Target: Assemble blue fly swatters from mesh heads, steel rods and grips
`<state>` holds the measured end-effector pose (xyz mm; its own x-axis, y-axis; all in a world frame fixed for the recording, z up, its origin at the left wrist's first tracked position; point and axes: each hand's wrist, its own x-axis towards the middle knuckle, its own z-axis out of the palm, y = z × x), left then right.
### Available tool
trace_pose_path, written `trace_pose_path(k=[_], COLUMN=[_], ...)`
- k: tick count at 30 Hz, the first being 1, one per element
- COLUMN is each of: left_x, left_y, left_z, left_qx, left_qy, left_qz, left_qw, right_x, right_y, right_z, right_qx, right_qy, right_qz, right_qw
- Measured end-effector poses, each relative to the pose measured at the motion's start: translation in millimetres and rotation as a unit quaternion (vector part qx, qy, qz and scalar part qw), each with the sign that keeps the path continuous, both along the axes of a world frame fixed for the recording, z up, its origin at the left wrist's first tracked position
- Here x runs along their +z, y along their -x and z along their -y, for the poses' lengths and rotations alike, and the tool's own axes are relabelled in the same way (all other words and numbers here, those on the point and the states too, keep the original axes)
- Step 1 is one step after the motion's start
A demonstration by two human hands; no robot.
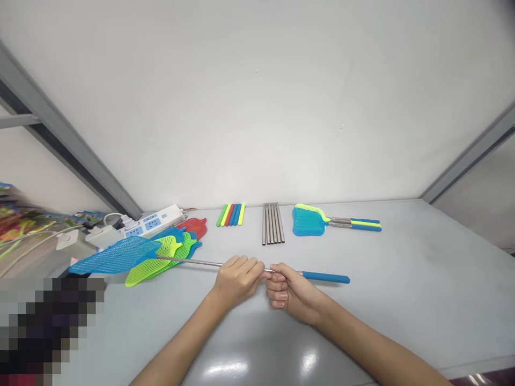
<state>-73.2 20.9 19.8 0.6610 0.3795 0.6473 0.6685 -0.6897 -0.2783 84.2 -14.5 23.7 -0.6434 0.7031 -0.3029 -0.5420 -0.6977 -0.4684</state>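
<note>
A fly swatter with a blue mesh head [115,255], a thin metal rod and a blue grip [325,277] lies across both my hands, its head to the left. My left hand [240,279] is wrapped over the rod near its middle. Close beside it, my right hand [287,292] is closed on the rod just left of the blue grip, thumb on top. Under the swatter's head, loose swatter heads in green [139,273], blue and red [197,228] overlap on the table.
Several coloured grips [230,215] lie in a row by the wall. Right of them are several metal rods [272,224], then a stack of swatters with blue [309,221] and yellow heads. A white power strip [159,221] with plugs sits at the back left.
</note>
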Motion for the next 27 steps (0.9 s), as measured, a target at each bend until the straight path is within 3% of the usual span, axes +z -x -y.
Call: trace_pose_path(k=[6, 15, 27], left_x=[2.4, 6.4, 9.3], left_y=[2.6, 12.4, 17.1], left_z=[-1.8, -3.3, -4.2], left_qx=[-0.011, -0.009, -0.002], left_qy=[0.026, 0.029, 0.018], left_qz=[0.006, 0.003, -0.002], left_qw=[1.0, 1.0, 1.0], right_x=[2.0, 3.4, 8.8], right_y=[2.4, 3.8, 2.9], right_z=[1.4, 0.6, -0.5], right_qx=[-0.009, -0.024, -0.041], right_qy=[0.009, -0.084, -0.116], right_qz=[0.019, 0.077, 0.119], right_qw=[1.0, 0.993, 0.985])
